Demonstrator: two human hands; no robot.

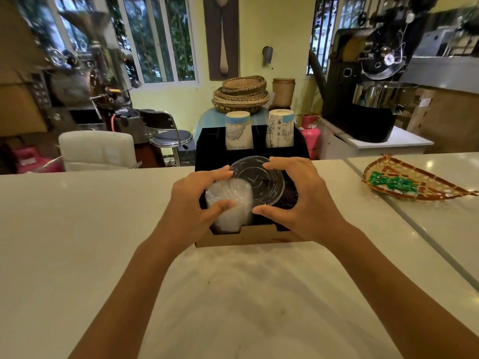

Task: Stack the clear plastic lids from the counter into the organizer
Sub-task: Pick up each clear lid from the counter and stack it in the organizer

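Clear plastic shows at the centre of the frame: one lid [256, 181] held tilted over the organizer [241, 238]. The right hand [303, 200] pinches its rim between thumb and fingers; the left hand [197, 200] touches its far left edge while its thumb rests on the lid stack [229, 200] in the front left compartment. Tilted so, the lid could catch the divider or seat crooked on the stack. No loose lids show on the counter [77, 229].
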